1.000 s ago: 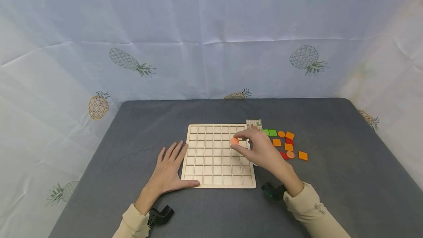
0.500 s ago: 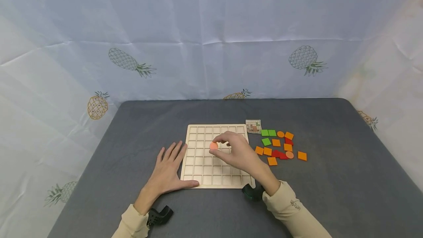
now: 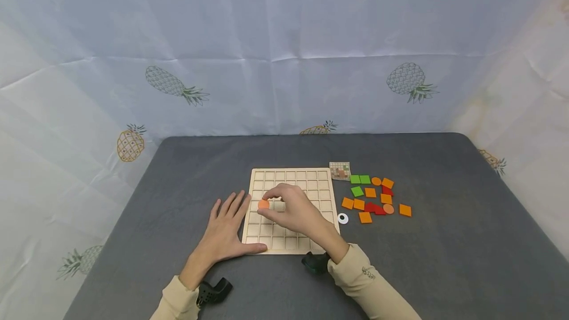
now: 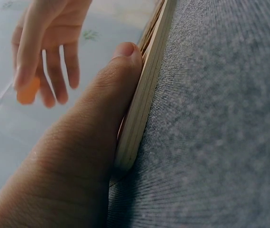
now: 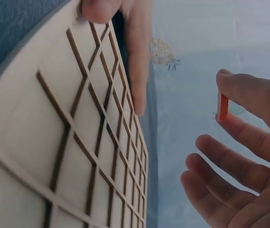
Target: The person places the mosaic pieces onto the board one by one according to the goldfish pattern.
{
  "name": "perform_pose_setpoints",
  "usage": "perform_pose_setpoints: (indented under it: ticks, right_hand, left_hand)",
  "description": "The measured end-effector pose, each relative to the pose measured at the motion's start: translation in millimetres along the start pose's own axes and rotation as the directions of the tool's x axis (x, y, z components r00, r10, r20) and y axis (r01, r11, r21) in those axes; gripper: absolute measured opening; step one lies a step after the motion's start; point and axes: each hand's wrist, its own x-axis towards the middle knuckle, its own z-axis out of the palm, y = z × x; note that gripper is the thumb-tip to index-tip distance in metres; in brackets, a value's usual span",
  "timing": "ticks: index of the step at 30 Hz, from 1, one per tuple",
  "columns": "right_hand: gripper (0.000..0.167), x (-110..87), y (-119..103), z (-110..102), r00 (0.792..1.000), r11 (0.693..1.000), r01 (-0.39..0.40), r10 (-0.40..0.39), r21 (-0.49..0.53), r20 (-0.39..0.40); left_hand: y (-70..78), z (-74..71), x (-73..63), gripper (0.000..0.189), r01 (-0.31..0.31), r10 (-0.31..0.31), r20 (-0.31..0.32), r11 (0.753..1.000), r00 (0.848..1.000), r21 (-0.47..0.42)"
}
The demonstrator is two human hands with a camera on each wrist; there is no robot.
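Note:
Between thumb and index finger, my right hand [image 3: 293, 209] pinches a round orange disc [image 3: 264, 204] over the left part of a pale wooden grid board [image 3: 311, 181]. In the right wrist view the disc [image 5: 223, 105] shows edge-on, raised above the board, with the other fingers spread apart. My left hand [image 3: 226, 226] lies with fingers spread along the board's left side. Its thumb [image 4: 111, 76] rests on the near left corner, as the left wrist view shows. The squares seen around the hands hold no pieces; some are hidden under the right hand.
Right of the board lie several orange squares [image 3: 370, 192], green squares [image 3: 357, 191], red pieces [image 3: 379, 209] and orange discs [image 3: 388, 209]. A white ring-shaped piece [image 3: 343, 218] sits by the board's right edge. A small printed grid card [image 3: 340, 171] lies at its far right corner.
My right hand has carried the orange disc leftward across the board, from its right part to its left part. The white piece has come into view. The left hand has stayed put.

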Motion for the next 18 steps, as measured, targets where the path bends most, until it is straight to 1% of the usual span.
perform_pose_setpoints:
  ticks: [4,7,11,14,18]
  right_hand:
    - [0.024,4.0,-1.7,11.1,1.000,0.999,-0.004,0.003,0.032,0.030]
    - [0.023,6.7,-0.5,18.4,0.999,0.999,-0.001,0.000,0.033,0.038]
    - [0.022,9.2,3.8,27.2,0.999,0.999,0.002,-0.004,0.044,0.035]
    - [0.024,9.2,8.2,33.0,0.999,0.998,-0.002,-0.001,0.055,0.047]
    - [0.025,8.2,14.1,38.8,0.998,0.999,-0.004,0.002,0.036,0.059]
  left_hand:
    - [-0.7,0.4,-0.6,0.128,-0.005,0.005,-0.011,1.000,1.000,0.009]
    - [-1.0,0.6,-0.8,0.127,-0.008,0.008,-0.013,1.000,1.000,0.007]
    - [-1.2,1.3,-0.8,0.127,-0.013,0.013,-0.012,1.000,1.000,-0.002]
    - [-0.9,1.4,-0.7,0.127,-0.014,0.014,-0.014,1.000,1.000,-0.008]
    - [-0.4,1.5,-0.3,0.127,-0.018,0.018,-0.015,1.000,1.000,-0.011]
